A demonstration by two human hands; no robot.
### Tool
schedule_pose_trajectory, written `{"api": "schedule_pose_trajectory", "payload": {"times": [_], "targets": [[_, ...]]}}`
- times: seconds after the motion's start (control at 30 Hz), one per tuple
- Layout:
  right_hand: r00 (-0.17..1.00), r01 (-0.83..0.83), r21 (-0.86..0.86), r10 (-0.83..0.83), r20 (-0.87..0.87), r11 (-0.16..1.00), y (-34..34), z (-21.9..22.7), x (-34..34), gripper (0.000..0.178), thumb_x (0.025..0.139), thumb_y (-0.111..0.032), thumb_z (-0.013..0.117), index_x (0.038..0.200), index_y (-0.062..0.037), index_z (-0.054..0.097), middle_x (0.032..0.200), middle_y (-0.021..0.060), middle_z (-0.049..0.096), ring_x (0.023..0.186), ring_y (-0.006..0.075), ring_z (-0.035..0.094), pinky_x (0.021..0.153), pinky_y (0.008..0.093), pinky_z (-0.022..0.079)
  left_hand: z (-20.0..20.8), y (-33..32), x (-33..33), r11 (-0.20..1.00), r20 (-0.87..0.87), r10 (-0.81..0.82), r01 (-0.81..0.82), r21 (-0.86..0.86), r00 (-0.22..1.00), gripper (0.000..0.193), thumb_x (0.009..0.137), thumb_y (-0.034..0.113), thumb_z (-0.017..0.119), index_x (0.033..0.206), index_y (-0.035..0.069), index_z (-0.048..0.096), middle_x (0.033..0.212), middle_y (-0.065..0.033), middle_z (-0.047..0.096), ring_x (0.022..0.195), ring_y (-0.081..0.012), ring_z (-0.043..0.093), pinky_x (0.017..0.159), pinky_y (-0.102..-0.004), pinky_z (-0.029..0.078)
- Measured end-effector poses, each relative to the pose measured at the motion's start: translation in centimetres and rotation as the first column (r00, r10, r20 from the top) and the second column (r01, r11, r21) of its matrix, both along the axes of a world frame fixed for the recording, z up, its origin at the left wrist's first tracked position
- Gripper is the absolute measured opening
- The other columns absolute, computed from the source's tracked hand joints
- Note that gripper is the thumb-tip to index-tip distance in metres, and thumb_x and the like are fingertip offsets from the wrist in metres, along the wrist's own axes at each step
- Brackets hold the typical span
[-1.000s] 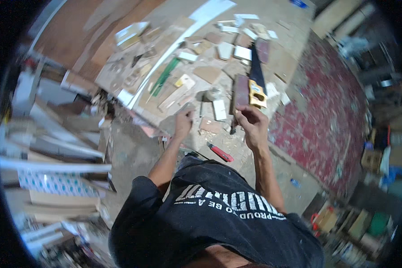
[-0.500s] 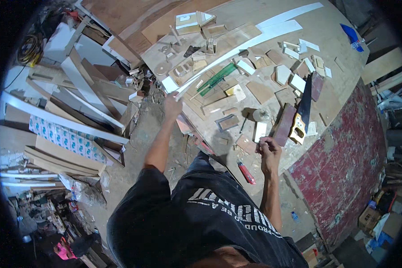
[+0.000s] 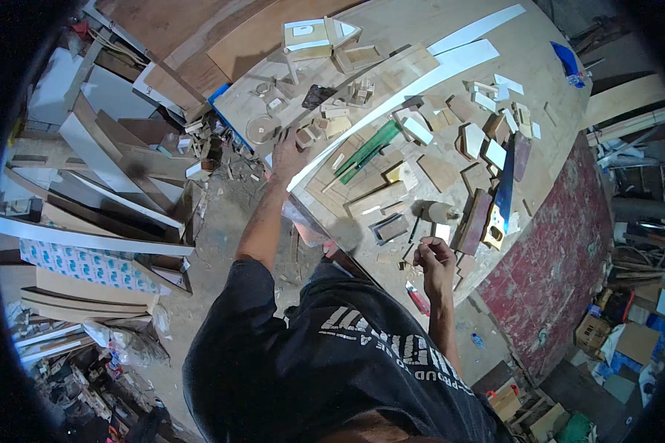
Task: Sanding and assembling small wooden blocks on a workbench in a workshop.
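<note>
My left hand (image 3: 290, 156) reaches over the left edge of the workbench, its fingers stretched out beside a small wooden box piece (image 3: 310, 135) and the near end of a long white strip (image 3: 377, 108). My right hand (image 3: 437, 262) hovers at the near edge of the bench, fingers curled and pressed together; whatever they hold, if anything, is hidden. Just beyond it lie a white block (image 3: 442, 232) and a dark pencil-like stick (image 3: 414, 229). A red cutter (image 3: 418, 298) sits beside the right wrist, partly covered. Green strips (image 3: 369, 152) lie between the hands.
A handsaw (image 3: 495, 227) rests by a dark red block (image 3: 473, 221) on the workbench (image 3: 543, 85). Several wood offcuts and a round container (image 3: 440, 213) crowd its middle. Curved boards (image 3: 96, 236) stack at left; a worn red panel (image 3: 547, 273) lies at right.
My left hand has left the end of the white strip and moved farther away, to the small wooden pieces. My right hand has drawn slightly nearer and left, fingers still curled.
</note>
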State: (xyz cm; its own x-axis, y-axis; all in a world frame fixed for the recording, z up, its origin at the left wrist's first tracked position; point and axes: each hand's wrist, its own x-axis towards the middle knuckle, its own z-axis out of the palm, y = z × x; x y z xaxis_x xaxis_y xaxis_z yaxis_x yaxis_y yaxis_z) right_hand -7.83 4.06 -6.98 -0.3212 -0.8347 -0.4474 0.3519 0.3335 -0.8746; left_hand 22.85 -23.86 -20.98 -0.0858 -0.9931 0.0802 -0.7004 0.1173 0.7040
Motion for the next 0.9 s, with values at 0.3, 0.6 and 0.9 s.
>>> {"api": "schedule_pose_trajectory", "payload": {"times": [0.3, 0.6, 0.9], "targets": [[0.998, -0.059, -0.077, 0.057, -0.04, 0.995, -3.6, 1.3, 0.2, 0.008, 0.092, -0.005, 0.06, 0.097, 0.0013, 0.061, 0.076, 0.0046, 0.059, 0.065, 0.0129, 0.056, 0.06, 0.027, 0.048, 1.8, 0.6, -1.0, 0.994, -0.303, 0.097, -0.075, 0.084, 0.948, 0.052, 0.072, 0.018, 0.081, 0.116, -0.003, 0.061, 0.097, -0.0113, 0.067, 0.083, -0.0208, 0.063, 0.077, -0.0316, 0.051], [0.987, -0.158, -0.389, 0.139, -0.077, 0.908, -12.8, 7.1, 3.5, 0.015, 0.091, -0.003, 0.061, 0.104, 0.0045, 0.063, 0.077, 0.0041, 0.059, 0.066, 0.0112, 0.056, 0.058, 0.0244, 0.046, 18.5, 9.9, -6.4, 0.868, -0.78, 0.216, 0.251, 0.429, 0.587, 0.042, 0.08, 0.021, 0.078, 0.113, -0.001, 0.065, 0.092, -0.0008, 0.065, 0.079, -0.0065, 0.057, 0.068, -0.0223, 0.048], [0.954, -0.297, -0.439, 0.239, -0.183, 0.848, -10.9, 9.1, 1.9, 0.018, 0.09, -0.005, 0.062, 0.106, 0.0032, 0.065, 0.079, 0.005, 0.065, 0.067, 0.0084, 0.058, 0.062, 0.0222, 0.048, 23.8, 13.2, -8.8, 0.889, -0.598, -0.107, 0.345, 0.3, 0.795, 0.047, 0.08, 0.023, 0.078, 0.114, -0.006, 0.064, 0.092, -0.0042, 0.067, 0.081, -0.008, 0.058, 0.071, -0.0233, 0.048]]}}
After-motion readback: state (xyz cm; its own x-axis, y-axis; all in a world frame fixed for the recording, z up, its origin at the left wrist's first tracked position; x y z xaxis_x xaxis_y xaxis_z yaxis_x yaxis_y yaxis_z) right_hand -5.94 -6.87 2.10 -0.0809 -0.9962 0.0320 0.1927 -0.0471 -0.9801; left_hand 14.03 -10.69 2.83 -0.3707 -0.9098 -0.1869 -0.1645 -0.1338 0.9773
